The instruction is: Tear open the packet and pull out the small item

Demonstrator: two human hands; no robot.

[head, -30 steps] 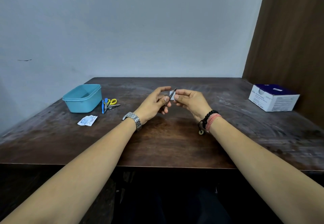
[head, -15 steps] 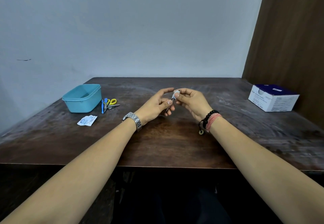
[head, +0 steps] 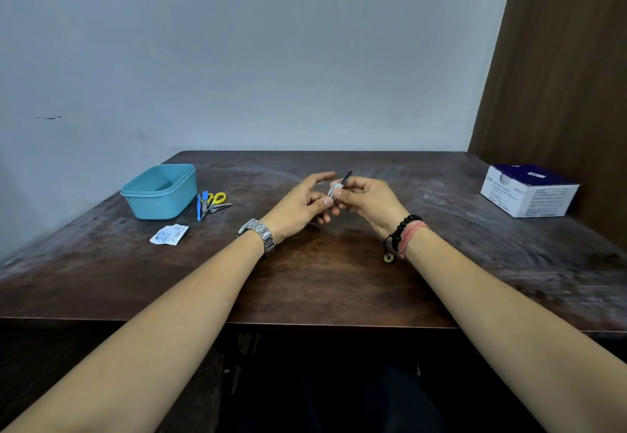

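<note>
Where the fingertips of both hands meet at the centre of the frame, a thin dark metal tool [head: 342, 183] slants up to the right, its tip poking above the knuckles. The right hand [head: 368, 202] pinches a small white pad [head: 334, 191] round the tool's shaft between thumb and curled fingers. The left hand [head: 298, 207] holds the tool's lower end with thumb and bent fingers, its forefinger stretched out above. Both hover just above the dark wooden table [head: 322, 283]. Out at centre left stands a teal tub [head: 159, 191], with yellow-handled scissors [head: 214, 200] and blue tools just beside it and a torn white wrapper [head: 169, 234] below. A white and blue box [head: 527, 191] sits at the right edge.
</note>
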